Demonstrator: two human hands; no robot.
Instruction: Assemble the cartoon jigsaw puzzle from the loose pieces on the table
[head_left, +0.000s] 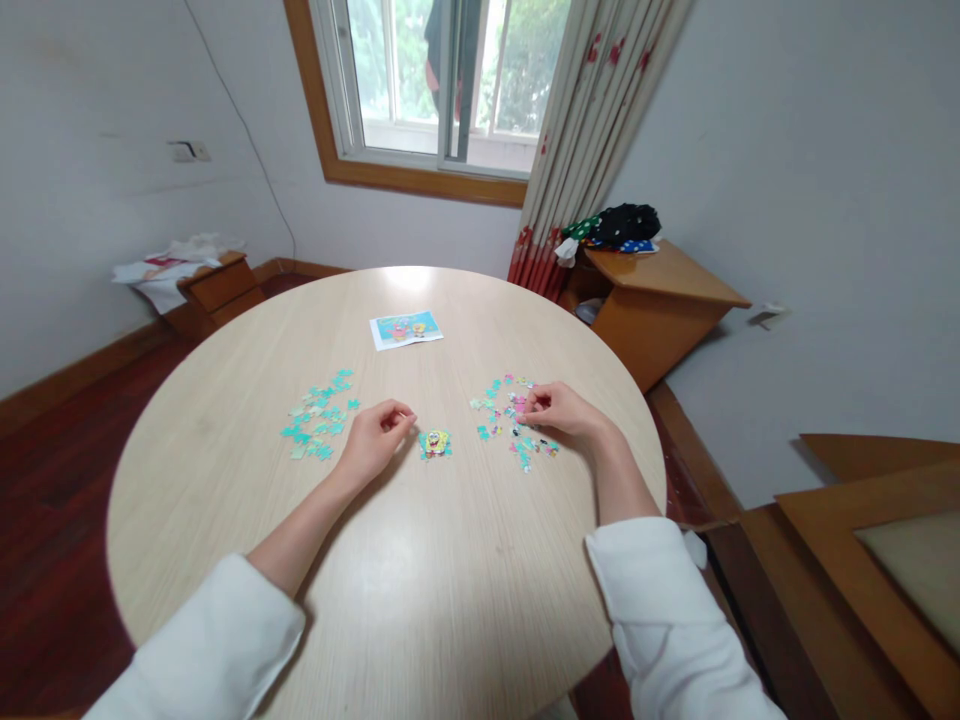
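Observation:
A small joined patch of jigsaw puzzle [435, 444] with a yellow cartoon face lies near the middle of the round table [420, 610]. Just left of it my left hand [381, 436] is closed in a pinch; whatever is between its fingertips is too small to make out. Over the right-hand group of mixed puzzle pieces [524, 447] my right hand [559, 408] pinches, with a pink puzzle piece [520, 404] at its fingertips. Mostly turquoise puzzle pieces [315, 418] are scattered to the left of my left hand.
A printed picture sheet [407, 329] lies farther back on the table. Behind stand a window [442, 80] and a curtain [585, 120]. Cloths [626, 227] rest on a wooden cabinet [660, 285] at right. A small wooden stand [221, 290] is at left, a wooden chair [840, 520] at lower right.

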